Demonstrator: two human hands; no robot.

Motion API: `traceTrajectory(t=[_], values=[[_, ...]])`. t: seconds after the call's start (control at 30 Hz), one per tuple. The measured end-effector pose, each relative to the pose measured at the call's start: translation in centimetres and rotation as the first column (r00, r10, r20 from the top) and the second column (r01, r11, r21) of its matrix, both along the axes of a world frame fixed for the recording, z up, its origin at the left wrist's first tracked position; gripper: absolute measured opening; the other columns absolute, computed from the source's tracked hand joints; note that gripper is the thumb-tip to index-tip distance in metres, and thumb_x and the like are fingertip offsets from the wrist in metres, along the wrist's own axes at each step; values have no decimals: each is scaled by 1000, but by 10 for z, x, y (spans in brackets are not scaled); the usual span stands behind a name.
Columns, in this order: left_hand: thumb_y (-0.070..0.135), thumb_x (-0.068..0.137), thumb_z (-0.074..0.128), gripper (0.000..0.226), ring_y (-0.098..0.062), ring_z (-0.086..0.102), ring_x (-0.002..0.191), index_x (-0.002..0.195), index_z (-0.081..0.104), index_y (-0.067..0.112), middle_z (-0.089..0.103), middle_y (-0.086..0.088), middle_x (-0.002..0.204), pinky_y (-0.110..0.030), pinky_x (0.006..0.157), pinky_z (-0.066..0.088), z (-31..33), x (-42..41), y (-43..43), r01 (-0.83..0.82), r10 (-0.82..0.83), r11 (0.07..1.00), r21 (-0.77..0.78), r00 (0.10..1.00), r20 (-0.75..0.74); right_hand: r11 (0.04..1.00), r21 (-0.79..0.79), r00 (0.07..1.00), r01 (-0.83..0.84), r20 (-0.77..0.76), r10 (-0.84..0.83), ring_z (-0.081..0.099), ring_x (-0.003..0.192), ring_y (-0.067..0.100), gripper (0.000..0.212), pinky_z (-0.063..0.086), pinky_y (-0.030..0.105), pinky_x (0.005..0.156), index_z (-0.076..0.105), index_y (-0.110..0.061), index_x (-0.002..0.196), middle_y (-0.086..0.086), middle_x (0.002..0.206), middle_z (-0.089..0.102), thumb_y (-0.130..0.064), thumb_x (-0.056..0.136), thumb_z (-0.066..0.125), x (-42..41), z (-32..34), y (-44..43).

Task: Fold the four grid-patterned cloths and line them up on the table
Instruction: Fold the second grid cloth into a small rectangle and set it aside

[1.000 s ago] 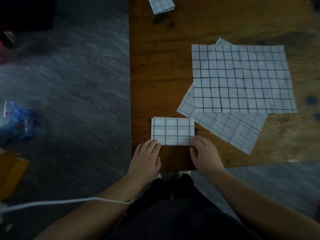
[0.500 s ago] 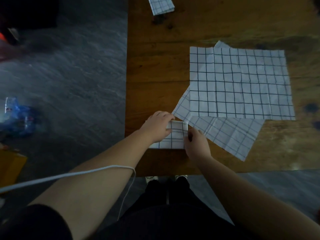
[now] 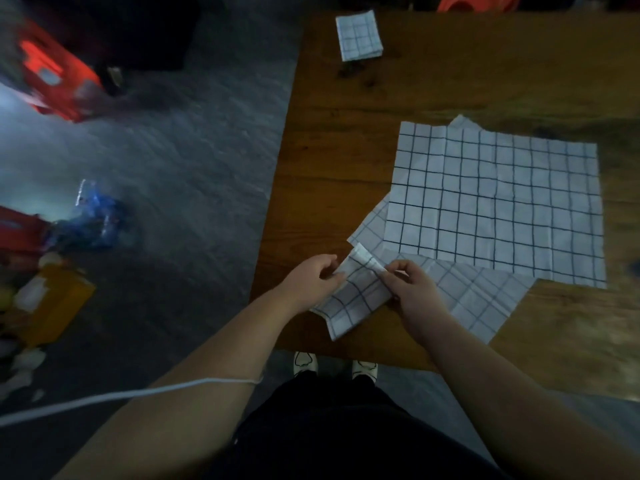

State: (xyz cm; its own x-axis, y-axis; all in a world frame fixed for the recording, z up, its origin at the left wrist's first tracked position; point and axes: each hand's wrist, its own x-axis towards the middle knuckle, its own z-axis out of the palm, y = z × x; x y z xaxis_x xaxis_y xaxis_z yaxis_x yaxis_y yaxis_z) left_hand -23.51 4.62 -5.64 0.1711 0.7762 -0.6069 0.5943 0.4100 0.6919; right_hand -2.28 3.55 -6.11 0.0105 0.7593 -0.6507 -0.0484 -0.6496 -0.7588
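A small folded grid cloth [image 3: 353, 299] is lifted at an angle over the near left part of the wooden table [image 3: 332, 161]. My left hand [image 3: 311, 278] pinches its left edge and my right hand [image 3: 412, 289] pinches its upper right end. To the right a large grid cloth [image 3: 495, 206] lies spread flat, on top of a second unfolded grid cloth [image 3: 474, 303] that sticks out below it. A folded grid cloth [image 3: 359, 35] rests near the table's far left corner.
The table's left edge runs close to my left hand, with grey floor beyond it. On the floor lie a red box [image 3: 55, 77], a blue plastic bag [image 3: 93, 216] and a yellow box [image 3: 52, 299]. A white cord [image 3: 121, 396] crosses my left forearm.
The folded cloth lay flat under both hands at the table's near edge. Both hands have since taken hold of it and lifted it, turned at an angle. The view has tilted.
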Motion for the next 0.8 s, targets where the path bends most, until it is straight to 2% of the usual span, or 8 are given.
traceTrajectory(t=[0.07, 0.13, 0.3, 0.4, 0.47, 0.53, 0.63, 0.8], values=[[49, 97, 59, 36, -15, 57, 117, 126, 58, 28, 60, 5, 125, -38, 97, 52, 11, -4, -4, -54, 54, 997, 46, 999, -1, 1000, -10, 998, -11, -64, 10, 64, 107, 34, 6, 56, 58, 92, 66, -20, 100, 12, 114, 65, -17, 95, 66, -6, 12, 9], [46, 97, 61, 25, -9, 57, 106, 115, 54, 29, 60, 8, 115, -28, 85, 50, 24, -8, -6, -112, 114, 987, 113, 993, -15, 1000, 1, 993, -26, -112, 25, 63, 107, 33, 11, 57, 55, 91, 65, -20, 107, 12, 118, 62, -16, 97, 64, -12, 28, 19], [48, 98, 59, 50, -3, 50, 116, 143, 46, 30, 51, 14, 130, -15, 79, 39, 59, -27, -16, -258, 245, 956, 143, 964, 99, 993, 9, 966, -114, -231, 113, 64, 97, 31, 6, 58, 56, 86, 63, -18, 102, 12, 107, 64, -16, 97, 63, -40, 70, 36], [55, 97, 57, 51, -9, 52, 118, 138, 53, 26, 51, 9, 129, -26, 92, 46, 77, -46, -23, -317, 307, 931, 181, 948, 81, 984, 53, 956, -170, -233, 178, 65, 91, 27, 6, 60, 49, 78, 64, -18, 101, 10, 102, 65, -17, 96, 65, -65, 90, 42], [49, 96, 61, 32, -11, 60, 115, 122, 58, 31, 60, 6, 125, -40, 100, 52, 87, -63, -28, -423, 398, 892, 160, 902, 166, 981, 71, 952, -178, -241, 190, 66, 90, 26, 5, 60, 46, 75, 65, -18, 100, 9, 101, 67, -18, 95, 66, -86, 100, 44], [38, 99, 61, 12, -12, 69, 103, 111, 60, 35, 69, 4, 115, -41, 92, 58, 97, -82, -35, -497, 451, 859, 122, 849, 275, 984, 67, 948, -167, -262, 178, 67, 92, 26, 5, 60, 52, 82, 67, -17, 100, 9, 101, 70, -19, 96, 66, -109, 109, 44], [33, 102, 58, 15, -13, 71, 94, 114, 63, 26, 71, -1, 109, -32, 77, 60, 106, -117, -49, -579, 515, 807, 118, 787, 340, 984, 47, 952, -174, -246, 180, 67, 101, 29, 17, 58, 53, 86, 70, -15, 109, 12, 110, 71, -27, 98, 62, -153, 118, 41], [35, 105, 51, 15, -19, 69, 96, 116, 56, 27, 68, -3, 110, -33, 72, 60, 99, -203, -69, -736, 673, 666, 125, 664, 326, 956, 20, 936, -292, -200, 290, 70, 104, 27, 29, 57, 45, 84, 65, -18, 119, 9, 113, 73, -36, 105, 47, -251, 112, 18]])
